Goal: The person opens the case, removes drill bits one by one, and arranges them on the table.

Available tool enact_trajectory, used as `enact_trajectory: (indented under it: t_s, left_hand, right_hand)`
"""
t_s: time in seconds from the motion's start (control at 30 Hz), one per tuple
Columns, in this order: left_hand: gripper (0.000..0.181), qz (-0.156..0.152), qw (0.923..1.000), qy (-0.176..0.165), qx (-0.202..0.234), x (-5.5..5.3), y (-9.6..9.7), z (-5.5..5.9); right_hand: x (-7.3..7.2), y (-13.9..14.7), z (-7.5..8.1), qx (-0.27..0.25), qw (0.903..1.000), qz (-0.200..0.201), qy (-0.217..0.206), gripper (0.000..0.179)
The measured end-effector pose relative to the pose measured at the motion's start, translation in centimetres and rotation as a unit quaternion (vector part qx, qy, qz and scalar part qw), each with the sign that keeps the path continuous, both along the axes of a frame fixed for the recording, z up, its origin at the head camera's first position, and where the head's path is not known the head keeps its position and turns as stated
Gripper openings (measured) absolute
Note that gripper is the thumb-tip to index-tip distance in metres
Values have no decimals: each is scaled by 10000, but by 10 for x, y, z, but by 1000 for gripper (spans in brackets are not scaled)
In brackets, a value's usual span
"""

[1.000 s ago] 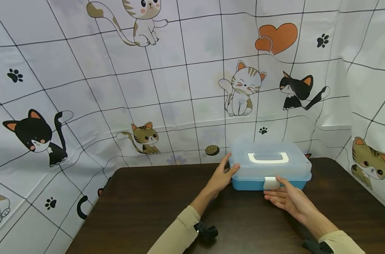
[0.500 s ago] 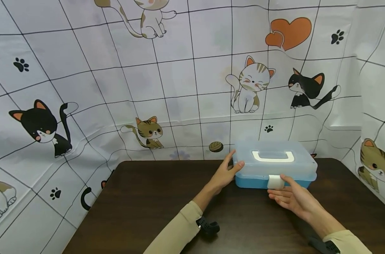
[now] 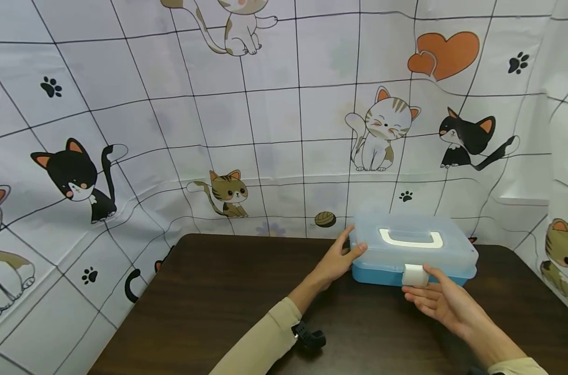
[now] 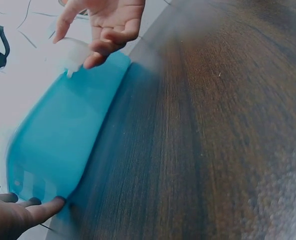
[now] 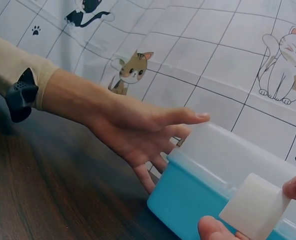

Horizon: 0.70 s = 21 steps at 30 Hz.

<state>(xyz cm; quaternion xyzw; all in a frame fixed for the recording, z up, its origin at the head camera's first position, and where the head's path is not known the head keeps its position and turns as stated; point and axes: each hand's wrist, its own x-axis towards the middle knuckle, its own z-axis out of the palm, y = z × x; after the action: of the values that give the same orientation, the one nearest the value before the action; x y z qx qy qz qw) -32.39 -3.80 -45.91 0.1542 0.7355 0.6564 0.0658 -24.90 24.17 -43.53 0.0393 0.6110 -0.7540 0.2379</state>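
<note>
A plastic storage box (image 3: 373,274) with a blue base, a translucent lid (image 3: 415,252) and a white carry handle (image 3: 410,243) sits on the table, lid down. My left hand (image 3: 335,263) rests against its left end. The thumb lies at the lid's front left corner and the extended fingers spread along the side, as the right wrist view shows. At the front, my right hand (image 3: 453,307) pinches the white latch (image 3: 415,275), thumb on the latch's right edge and fingers at its lower edge. The latch (image 5: 255,206) appears large in the right wrist view.
The dark wooden table (image 3: 227,291) reaches the wall behind the box. A white grid cloth (image 3: 274,120) printed with cats covers the wall. A black strap device (image 3: 309,337) sits at my left wrist.
The head view has shifted, so the scene sits farther right in the picture. Both hands keep their places on the box, and the lid stays down.
</note>
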Motion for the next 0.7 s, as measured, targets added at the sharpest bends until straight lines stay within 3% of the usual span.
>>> enact_trajectory:
  t_s: [0.27,0.47,0.7]
  left_hand:
    - [77,-21,9999,96,64,-5,7,9]
    - [76,83,9999,75,96,-4,1,6]
    - [79,2,10000,-38,0,0,2,0]
  right_hand:
    - [-5,7,18,29,9993,43,379,90]
    - [-5,2,13,-28,9987,123,489,86]
    - [7,4,5,40,9989,-40,463,85]
